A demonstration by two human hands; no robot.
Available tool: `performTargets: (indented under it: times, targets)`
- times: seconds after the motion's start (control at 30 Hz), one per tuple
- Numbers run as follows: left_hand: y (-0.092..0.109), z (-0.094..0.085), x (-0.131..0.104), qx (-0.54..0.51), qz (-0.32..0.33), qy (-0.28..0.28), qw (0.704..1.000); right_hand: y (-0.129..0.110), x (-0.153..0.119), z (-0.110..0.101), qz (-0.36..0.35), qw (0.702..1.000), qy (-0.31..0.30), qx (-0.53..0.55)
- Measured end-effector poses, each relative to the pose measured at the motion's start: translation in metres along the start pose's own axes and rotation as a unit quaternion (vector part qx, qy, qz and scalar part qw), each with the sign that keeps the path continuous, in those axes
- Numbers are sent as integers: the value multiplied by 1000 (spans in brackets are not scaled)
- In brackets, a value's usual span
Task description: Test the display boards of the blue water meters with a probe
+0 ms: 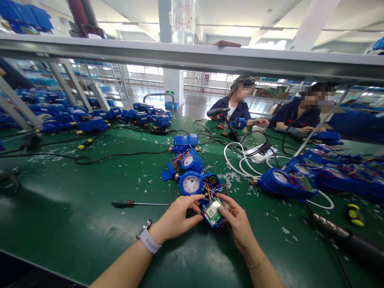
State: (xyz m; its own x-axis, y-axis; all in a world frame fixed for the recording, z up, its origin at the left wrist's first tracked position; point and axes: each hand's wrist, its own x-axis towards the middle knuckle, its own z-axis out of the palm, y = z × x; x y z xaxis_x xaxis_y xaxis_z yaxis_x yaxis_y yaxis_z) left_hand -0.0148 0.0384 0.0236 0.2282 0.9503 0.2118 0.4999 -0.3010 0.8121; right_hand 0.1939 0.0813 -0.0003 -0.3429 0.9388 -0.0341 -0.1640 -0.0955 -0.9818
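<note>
Green board point(213, 214) in right grip point(221, 203)

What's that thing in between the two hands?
A green circuit board, sitting in a small blue case, is between the left hand and the right hand. The head view shows it.

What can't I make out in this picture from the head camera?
- Left palm: turned away from the head camera, hidden by the hand itself.
- Underside of the circuit board: hidden by the board's own face.
- Small print on the meter dial: too small in the head view.
- Two co-workers' faces: blurred out in the head view.
- Black tool, lower right: cut off by the right edge.
</note>
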Motion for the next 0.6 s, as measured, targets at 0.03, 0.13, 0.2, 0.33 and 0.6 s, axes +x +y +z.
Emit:
performTargets:
  times: [0.03,0.13,0.2,0.33,0.6]
  targets:
    - [0,1,0,4,8,1,1000,0,0,-1,2,1000,-3,-2]
    - [0,3,-1,2,16,-3,1000,-2,0,-1,3,1000,-26,-4]
    - [0,3,-2,0,13,-2,1000,-4,-1,0,-1,999,-43,-6]
    - [0,2,-1,17,18,-4,1000,-8,-3,2,-14,998,-54,-16]
    - [-3,1,0,77,41,-1,996,-8,-1,-2,-6,998,-49,-40]
